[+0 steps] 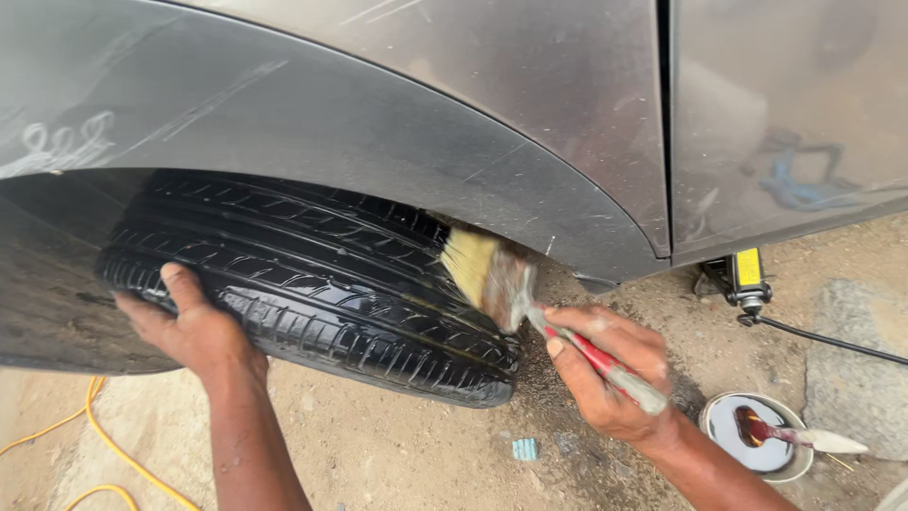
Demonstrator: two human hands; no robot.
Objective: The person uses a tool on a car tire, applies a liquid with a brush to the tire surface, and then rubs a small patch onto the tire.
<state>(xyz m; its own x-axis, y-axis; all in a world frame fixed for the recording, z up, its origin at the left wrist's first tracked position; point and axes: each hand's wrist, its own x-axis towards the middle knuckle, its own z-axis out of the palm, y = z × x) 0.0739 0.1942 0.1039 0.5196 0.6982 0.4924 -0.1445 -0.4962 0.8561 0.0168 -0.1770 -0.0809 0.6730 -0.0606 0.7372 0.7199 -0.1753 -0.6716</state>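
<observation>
Gripping a paintbrush [530, 308] by its red handle, the right hand [605, 374] has its fingers curled round the handle and the thumb laid along the top. The brush points up and to the left; its pale yellow bristles rest against the tread of the tyre [312, 274], at the tyre's right side just under the edge of the wheel arch. The metal band of the brush is smeared grey.

Left hand [194, 326]: laid flat on the left part of the tyre, fingers spread over the tread and shoulder, thumb raised along the tread ribs. It pinches nothing; it only presses on the rubber.

Tyre: black, wet and glossy across most of the visible tread. It sits inside the wheel arch of a grey car body [407, 104], which fills the far half of the view. The panel shows scratches and dusty streaks. A door seam runs down at the right.

Ground: sandy, bare earth, nearer than the tyre.
- Small round tin [724, 421] of dark liquid, near right, just beside the right wrist. A second brush [804, 437] lies across it, its bristle end in the liquid and its pale handle sticking out to the right.
- Yellow and black jack [747, 279] under the car sill, right of the brush, with a black rod [832, 341] running off to the right.
- Grey stone [856, 378] at the far right edge.
- Yellow hose [104, 445] looping over the ground at the near left.
- Small blue-green block [525, 449] on the sand between the two forearms.
</observation>
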